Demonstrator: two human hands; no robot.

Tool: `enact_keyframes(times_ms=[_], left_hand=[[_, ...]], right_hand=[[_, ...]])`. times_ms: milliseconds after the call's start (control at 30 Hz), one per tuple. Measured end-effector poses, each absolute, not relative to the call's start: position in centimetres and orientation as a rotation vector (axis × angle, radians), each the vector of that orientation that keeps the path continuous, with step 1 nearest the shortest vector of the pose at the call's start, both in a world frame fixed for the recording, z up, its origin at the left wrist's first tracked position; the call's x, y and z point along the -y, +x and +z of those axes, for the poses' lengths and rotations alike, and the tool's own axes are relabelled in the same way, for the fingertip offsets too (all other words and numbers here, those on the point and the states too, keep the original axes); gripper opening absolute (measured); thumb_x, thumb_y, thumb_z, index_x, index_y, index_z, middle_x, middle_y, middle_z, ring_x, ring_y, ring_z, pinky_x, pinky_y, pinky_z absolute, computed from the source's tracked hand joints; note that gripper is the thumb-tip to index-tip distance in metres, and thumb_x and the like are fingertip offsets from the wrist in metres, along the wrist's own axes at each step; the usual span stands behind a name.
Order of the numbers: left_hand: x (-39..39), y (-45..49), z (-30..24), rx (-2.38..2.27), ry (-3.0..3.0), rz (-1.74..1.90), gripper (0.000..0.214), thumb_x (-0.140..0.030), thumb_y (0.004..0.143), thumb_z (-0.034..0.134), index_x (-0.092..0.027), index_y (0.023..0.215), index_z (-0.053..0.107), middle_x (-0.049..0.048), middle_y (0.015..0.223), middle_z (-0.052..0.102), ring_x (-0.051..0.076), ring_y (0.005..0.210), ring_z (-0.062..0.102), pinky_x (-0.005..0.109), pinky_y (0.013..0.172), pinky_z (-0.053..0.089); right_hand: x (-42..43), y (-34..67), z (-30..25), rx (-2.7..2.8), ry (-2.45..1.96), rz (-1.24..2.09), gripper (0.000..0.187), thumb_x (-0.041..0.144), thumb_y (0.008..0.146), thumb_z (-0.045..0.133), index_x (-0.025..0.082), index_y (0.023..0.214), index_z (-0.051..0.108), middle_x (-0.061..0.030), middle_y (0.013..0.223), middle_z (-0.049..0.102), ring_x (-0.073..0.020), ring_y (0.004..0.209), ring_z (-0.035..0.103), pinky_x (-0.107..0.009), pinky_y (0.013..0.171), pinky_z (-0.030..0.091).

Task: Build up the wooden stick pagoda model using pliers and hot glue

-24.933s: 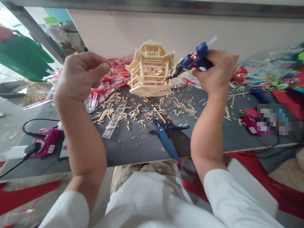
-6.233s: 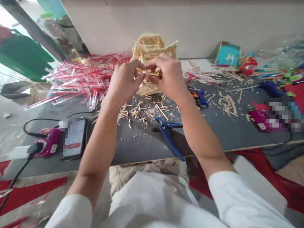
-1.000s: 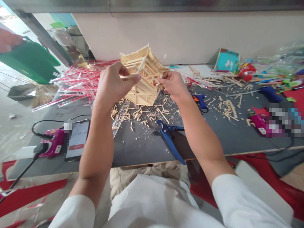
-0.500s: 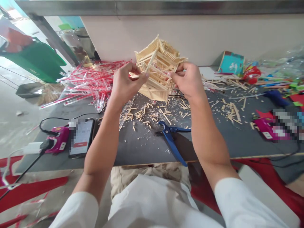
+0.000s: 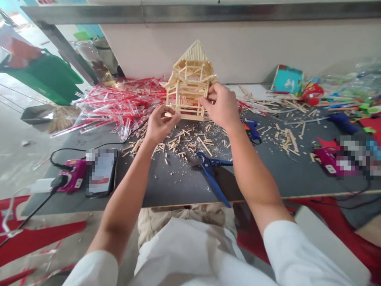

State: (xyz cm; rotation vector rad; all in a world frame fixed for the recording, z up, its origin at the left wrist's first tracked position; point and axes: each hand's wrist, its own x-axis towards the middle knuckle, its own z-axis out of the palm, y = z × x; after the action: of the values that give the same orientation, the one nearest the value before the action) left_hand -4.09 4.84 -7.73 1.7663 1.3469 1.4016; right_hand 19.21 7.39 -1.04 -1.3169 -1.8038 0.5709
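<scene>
A small house model built of pale wooden sticks [image 5: 189,85] stands upright on the dark board [image 5: 178,182], near the back wall. My right hand [image 5: 220,106] is closed on the model's right front corner. My left hand [image 5: 160,124] hovers just below the model's left front corner, fingers curled with the thumb pinching a short stick piece. Cut stick bits [image 5: 184,141] lie scattered below both hands. Blue cutters [image 5: 212,174] lie on the board in front of me.
A pile of red-and-clear wrappers [image 5: 119,101] lies at the left. A phone [image 5: 101,171] and a pink charger [image 5: 69,178] sit at the front left. A blue glue gun [image 5: 252,129] lies right of the model. Craft clutter and a teal box [image 5: 286,79] fill the right side.
The model was tilted in both hands half a second ago; now it stands upright on the board. My left hand has dropped off it to below its left corner.
</scene>
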Motion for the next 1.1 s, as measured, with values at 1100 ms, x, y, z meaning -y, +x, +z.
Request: enact_keyframes(times_ms=[1100], left_hand=[[3.5, -6.0, -12.0, -1.856, 2.404, 0.567, 0.017, -0.037, 0.104, 0.063, -0.023, 0.109, 0.071, 0.0090, 0.112, 0.073, 0.029, 0.114, 0.065, 0.035, 0.077, 0.053]], right_hand=[[-4.4, 20.0, -13.8, 1.882, -1.360, 0.219, 0.029, 0.044, 0.100, 0.063, 0.021, 0.104, 0.078, -0.0083, 0.088, 0.080, -0.0207, 0.070, 0.071, -0.034, 0.076, 0.050]])
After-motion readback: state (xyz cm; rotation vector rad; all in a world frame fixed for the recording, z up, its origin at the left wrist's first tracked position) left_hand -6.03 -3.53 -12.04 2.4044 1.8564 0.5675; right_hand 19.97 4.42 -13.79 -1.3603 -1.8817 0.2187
